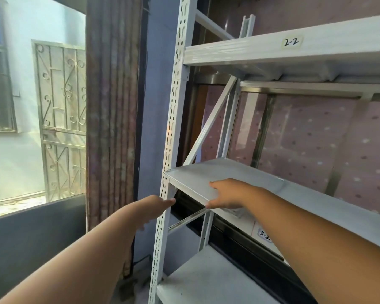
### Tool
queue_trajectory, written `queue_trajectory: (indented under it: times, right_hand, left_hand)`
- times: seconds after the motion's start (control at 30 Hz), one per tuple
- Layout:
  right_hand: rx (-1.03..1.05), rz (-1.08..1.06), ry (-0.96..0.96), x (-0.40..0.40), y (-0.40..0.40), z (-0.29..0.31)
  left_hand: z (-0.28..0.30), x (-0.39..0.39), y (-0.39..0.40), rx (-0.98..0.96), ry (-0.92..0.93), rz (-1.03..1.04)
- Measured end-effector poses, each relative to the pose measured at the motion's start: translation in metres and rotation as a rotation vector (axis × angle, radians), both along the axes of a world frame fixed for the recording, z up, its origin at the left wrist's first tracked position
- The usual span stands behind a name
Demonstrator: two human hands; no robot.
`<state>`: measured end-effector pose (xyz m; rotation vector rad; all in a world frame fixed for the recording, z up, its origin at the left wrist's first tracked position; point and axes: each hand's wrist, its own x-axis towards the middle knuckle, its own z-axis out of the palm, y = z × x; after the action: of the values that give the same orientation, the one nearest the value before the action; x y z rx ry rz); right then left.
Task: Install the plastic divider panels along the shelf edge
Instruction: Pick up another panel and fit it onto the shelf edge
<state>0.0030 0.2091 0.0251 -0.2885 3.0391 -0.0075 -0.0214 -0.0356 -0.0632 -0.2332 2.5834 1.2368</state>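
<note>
My right hand grips the panel edge, thumb under, fingers on top. My left hand reaches straight-fingered to the post at 9 o'clock of the panel; a brace crosses behind.

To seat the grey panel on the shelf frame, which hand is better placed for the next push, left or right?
Right, probably. The right hand already has its grip on the front edge of the flat grey panel, fingers on top and thumb underneath. The left hand only reaches the white perforated upright post, beside the panel's corner.
</note>
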Motion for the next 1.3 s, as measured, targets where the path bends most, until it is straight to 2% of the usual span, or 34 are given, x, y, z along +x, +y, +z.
queue_trajectory:
  times: [0.13, 0.2, 0.67, 0.93, 1.03, 1.13, 1.3]
  right_hand:
    - [-0.006, 0.018, 0.011, 0.007, 0.000, 0.002]
    - [-0.005, 0.024, 0.021, 0.012, -0.001, 0.003]
    - [-0.023, 0.066, 0.094, 0.049, 0.004, 0.031]
    - [-0.110, 0.061, 0.113, 0.082, 0.028, 0.054]
    - [-0.129, 0.018, 0.067, 0.099, 0.041, 0.065]
    - [-0.167, -0.065, 0.002, 0.116, 0.058, 0.075]
    - [-0.260, -0.125, 0.041, 0.141, 0.090, 0.081]
  left_hand:
    - [0.008, 0.003, 0.003, 0.370, -0.058, 0.012]
    - [0.012, 0.003, 0.004, 0.486, -0.059, -0.025]
    - [0.052, 0.034, 0.035, 0.869, -0.002, -0.126]
    - [0.068, 0.042, 0.073, 1.238, 0.135, -0.395]
    - [0.078, 0.048, 0.097, 1.273, 0.211, -0.458]
    - [0.095, 0.055, 0.120, 1.255, 0.270, -0.606]
    - [0.133, 0.077, 0.166, 1.200, 0.315, -0.810]
